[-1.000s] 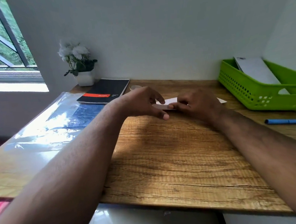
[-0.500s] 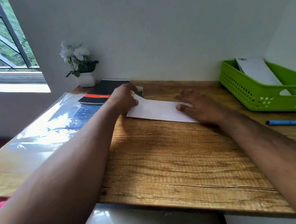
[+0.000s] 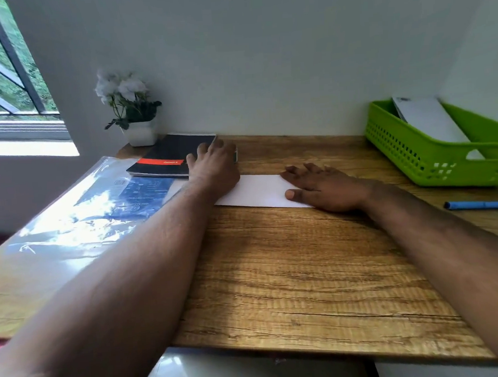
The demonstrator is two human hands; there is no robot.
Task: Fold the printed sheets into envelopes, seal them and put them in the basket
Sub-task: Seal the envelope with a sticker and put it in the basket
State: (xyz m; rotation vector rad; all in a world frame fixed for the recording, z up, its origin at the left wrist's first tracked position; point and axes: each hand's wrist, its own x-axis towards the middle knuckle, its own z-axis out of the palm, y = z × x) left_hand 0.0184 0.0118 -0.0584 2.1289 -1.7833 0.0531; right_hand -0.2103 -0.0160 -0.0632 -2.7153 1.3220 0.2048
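Desk [image 3: 276, 274]: 1 folded sheet [image 3: 256, 190] under flat right hand [image 3: 326, 188]; left hand [image 3: 214, 167] grip unclear.

folded white sheet [image 3: 256, 191]: flat on desk, between both hands, right end under the right hand [image 3: 326, 188]. green basket [image 3: 415, 160]: right of that hand, holding a leaning white envelope [image 3: 427, 119].

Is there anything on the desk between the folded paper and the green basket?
Nothing visible. The folded paper lies under the right hand, and only bare desk separates it from the green basket. The blue pen lies nearer, off that path.
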